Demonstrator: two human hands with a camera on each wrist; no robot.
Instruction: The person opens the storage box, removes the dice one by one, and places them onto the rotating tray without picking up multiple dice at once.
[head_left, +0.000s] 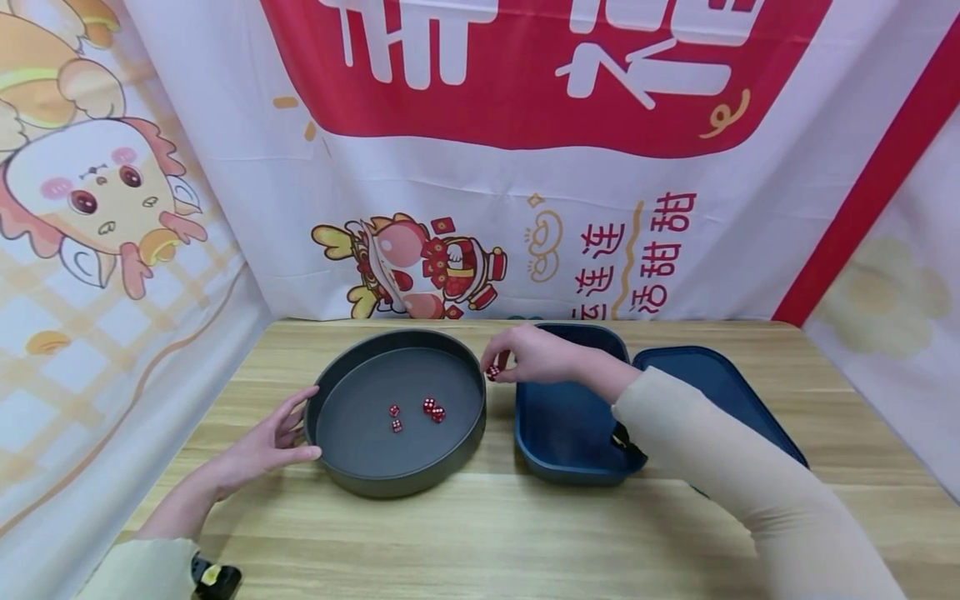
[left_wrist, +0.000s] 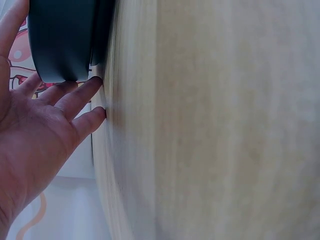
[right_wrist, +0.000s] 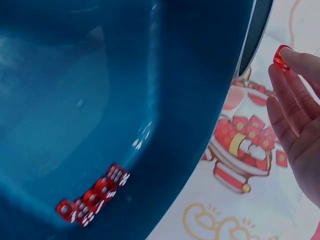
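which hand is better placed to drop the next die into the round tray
The right hand: it already pinches a red die just over the round tray's right rim. The left hand only rests flat against the tray's left wall.

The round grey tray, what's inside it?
Four red dice lie inside the round grey tray. The right hand pinches a fifth die beside its rim. Nothing hides the tray's floor.

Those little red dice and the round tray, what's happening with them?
A person sits at a wooden table. Their right hand pinches one red die just over the rim of a round grey tray, where four dice already lie. Their left hand rests open against the tray's side. More dice sit in the blue tray alongside.
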